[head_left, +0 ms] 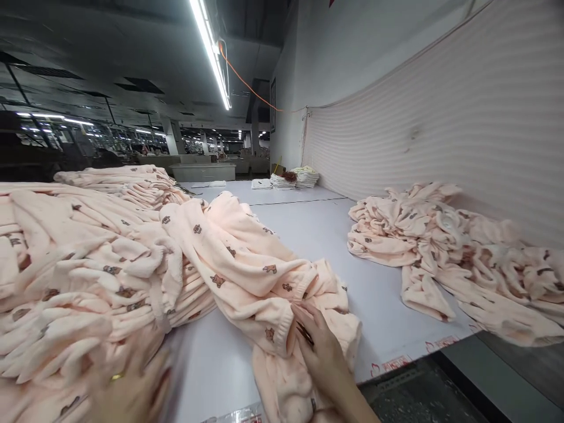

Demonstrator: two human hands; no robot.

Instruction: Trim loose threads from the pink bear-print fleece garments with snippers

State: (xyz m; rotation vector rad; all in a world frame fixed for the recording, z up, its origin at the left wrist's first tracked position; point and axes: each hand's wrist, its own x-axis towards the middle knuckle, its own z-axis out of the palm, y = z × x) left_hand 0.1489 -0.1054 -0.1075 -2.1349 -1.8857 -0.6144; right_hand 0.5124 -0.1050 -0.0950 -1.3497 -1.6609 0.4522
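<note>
My right hand [321,349] is at the ribbed cuff of a pale pink fleece garment [247,252] printed with small brown animals. Tucked in its closed fingers is a small dark metal tool [305,333], which looks like thread snips; most of it is hidden. The garment lies crumpled across the middle of the table, its lower part reaching the near edge. At lower left, my left hand [127,382], with a gold ring, is blurred by motion. Its fingers look apart, over the near edge of a big heap of matching garments [88,270]; no grip shows.
Another loose heap of pink garments [436,247] lies on the right, partly over the edge of the white table [304,220]. Folded pink garments [132,182] are stacked at back left. Small white stacks [284,181] stand at the far end. Striped cloth [418,129] covers the right wall.
</note>
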